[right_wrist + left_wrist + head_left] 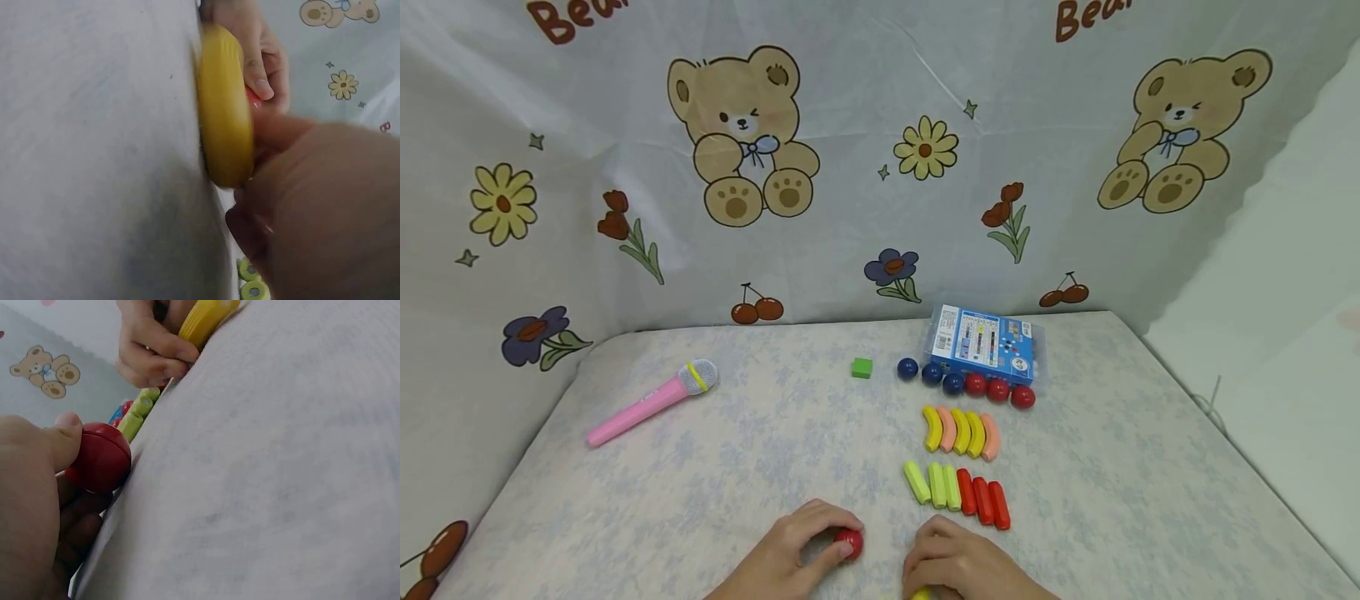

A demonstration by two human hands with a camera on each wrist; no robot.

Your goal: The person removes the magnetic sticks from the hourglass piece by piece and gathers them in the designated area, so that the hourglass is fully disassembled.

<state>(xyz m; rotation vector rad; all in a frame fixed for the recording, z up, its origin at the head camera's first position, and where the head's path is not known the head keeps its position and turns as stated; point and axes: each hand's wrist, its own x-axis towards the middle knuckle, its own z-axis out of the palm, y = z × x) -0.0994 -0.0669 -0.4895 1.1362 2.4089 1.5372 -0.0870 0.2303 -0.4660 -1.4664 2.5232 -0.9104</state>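
My left hand point(786, 550) grips a small red ball point(850, 543) between thumb and fingers, low over the cloth. In the left wrist view the glossy red ball point(100, 457) shows a thin seam, with the thumb on its upper side. To the right, at the front edge of the head view, my right hand point(958, 562) holds a yellow toy banana point(225, 106), mostly hidden there under the fingers. Seen from the right wrist, the banana is curved and lies along the cloth, thumb and fingers at its side.
Beyond my right hand lie green sticks point(944, 487), red sticks point(983, 498) and a row of yellow and pink bananas point(961, 432). Blue balls point(932, 374) and red balls point(997, 390) line up before a blue box point(983, 343). A green block point(862, 367) and pink microphone point(651, 404) lie left.
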